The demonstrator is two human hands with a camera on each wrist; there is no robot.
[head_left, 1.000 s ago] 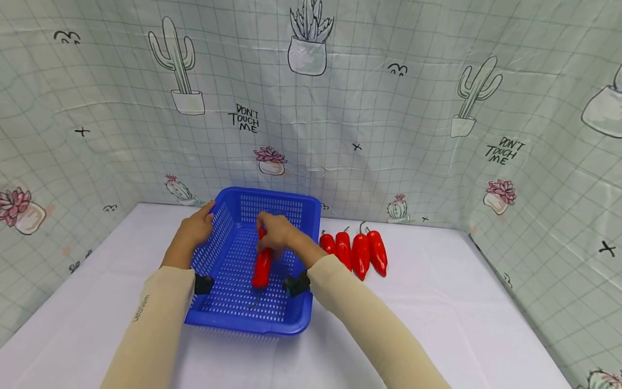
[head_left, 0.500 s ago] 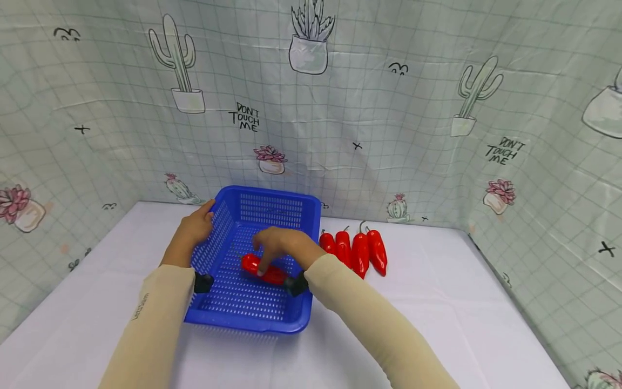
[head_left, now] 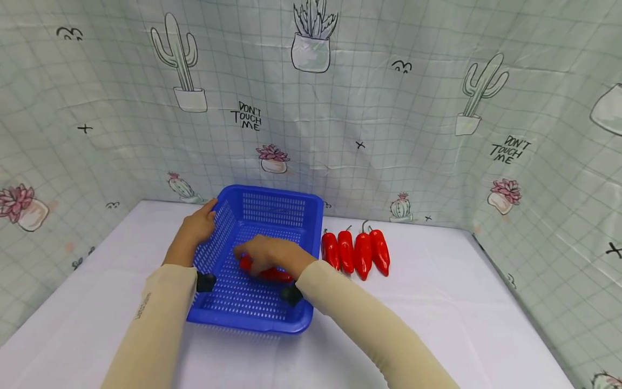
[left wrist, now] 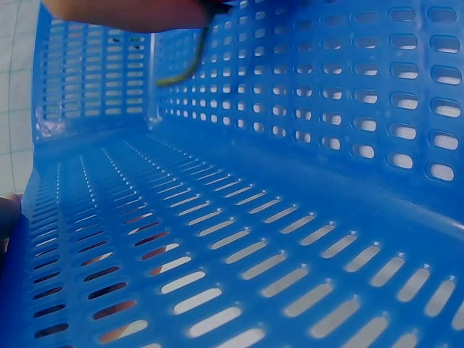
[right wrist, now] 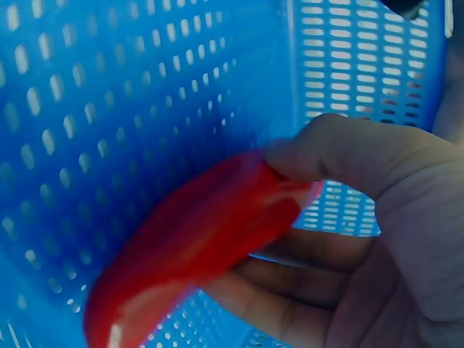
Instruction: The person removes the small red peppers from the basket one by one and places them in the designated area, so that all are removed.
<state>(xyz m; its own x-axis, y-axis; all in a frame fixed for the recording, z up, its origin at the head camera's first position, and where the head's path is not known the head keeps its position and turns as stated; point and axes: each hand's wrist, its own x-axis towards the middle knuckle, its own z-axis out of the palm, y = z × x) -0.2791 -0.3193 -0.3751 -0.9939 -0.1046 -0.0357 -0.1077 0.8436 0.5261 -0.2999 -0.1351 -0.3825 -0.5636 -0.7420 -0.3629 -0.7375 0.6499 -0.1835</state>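
Observation:
A blue perforated plastic basket (head_left: 250,325) stands on the table. In it, my right hand (head_left: 262,253) grips a red chili pepper (head_left: 277,275) that lies crosswise, low over the basket floor. In the right wrist view the thumb is on top of the pepper (right wrist: 188,239) and the fingers are curled under it. My left hand (head_left: 199,226) is at the basket's left rim, its index finger extended to the edge. The left wrist view looks at the basket wall (left wrist: 290,239), with parts of fingers showing through the slots. A thin greenish stem (left wrist: 185,76) hangs by my right hand (left wrist: 130,13).
Several red chili peppers (head_left: 363,254) lie side by side on the white tabletop (head_left: 423,302), just right of the basket. A patterned cloth (head_left: 359,97) rises behind the table and along both sides.
The pepper in my right hand has turned from lengthwise to crosswise, and the hand has come nearer and left, regripping it. My left hand stays at the rim.

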